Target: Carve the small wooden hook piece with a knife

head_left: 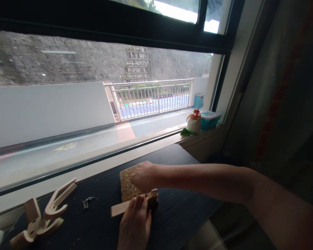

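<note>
My left hand (135, 217) is closed over a pale wooden piece (119, 209), a flat strip with a curved far end. The strip lies across the near edge of a rough, brownish block (125, 184) on the dark table. Just beyond, my right hand (144, 176) is curled into a fist above the block, close to the strip. Whatever its fingers hold, if anything, is hidden. Left of the block lie several small metal pins or screws (86, 203). Further left are curved wooden parts (36, 222), some of them joined together.
The dark tabletop (99, 229) meets a window sill along its far side. On the sill's right end stand a white jug with an orange top (193, 121), a teal box (210, 120) and a green item (186, 132). A railing (158, 97) shows outside.
</note>
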{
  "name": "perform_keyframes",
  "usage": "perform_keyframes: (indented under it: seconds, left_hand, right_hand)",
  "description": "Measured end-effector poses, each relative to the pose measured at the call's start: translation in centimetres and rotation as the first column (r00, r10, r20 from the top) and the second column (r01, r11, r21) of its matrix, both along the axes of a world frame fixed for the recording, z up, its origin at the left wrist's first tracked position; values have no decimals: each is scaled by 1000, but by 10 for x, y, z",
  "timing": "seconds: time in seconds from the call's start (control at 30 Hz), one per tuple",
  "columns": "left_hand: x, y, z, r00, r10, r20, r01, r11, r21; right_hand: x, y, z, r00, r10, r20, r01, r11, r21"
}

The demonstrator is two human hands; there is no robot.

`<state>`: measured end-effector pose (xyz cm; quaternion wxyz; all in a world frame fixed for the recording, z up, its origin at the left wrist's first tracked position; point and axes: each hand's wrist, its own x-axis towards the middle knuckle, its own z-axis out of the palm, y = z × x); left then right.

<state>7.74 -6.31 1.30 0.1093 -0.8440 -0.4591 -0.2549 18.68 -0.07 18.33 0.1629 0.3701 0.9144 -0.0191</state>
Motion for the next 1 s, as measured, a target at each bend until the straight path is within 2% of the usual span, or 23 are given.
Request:
perform_keyframes:
  seconds: [0.13,0.27,0.37,0.47,0.6,0.83,1.0]
  left_hand:
    - [0,-3,6,1000,9,24,-8,998,-61]
    - [0,-3,7,999,1,51,4,995,-95]
    - [0,-2,6,999,13,49,-8,995,-99]
    - [1,-3,8,999,20,25,-17,992,-129]
    - [2,-4,10,1000,26,16,-24,991,-134]
    - [1,-4,5,999,12,37,-11,1000,-27]
    - [2,-3,3,999,23,27,-23,999,-25]
  right_hand:
    - [-3,-10,11,985,134,109,-131,991,-29]
    - [-1,-12,8,977,192,92,-191,981,-22]
    - [2,-3,-3,982,183,48,-181,983,-42]
    - [4,10,-12,994,98,53,-96,994,-44]
    - [3,15,-14,998,31,49,-31,1000,-5]
    - [1,-6,3,985,155,75,-157,987,19]
    - [4,2,-6,987,158,40,-157,987,-34]
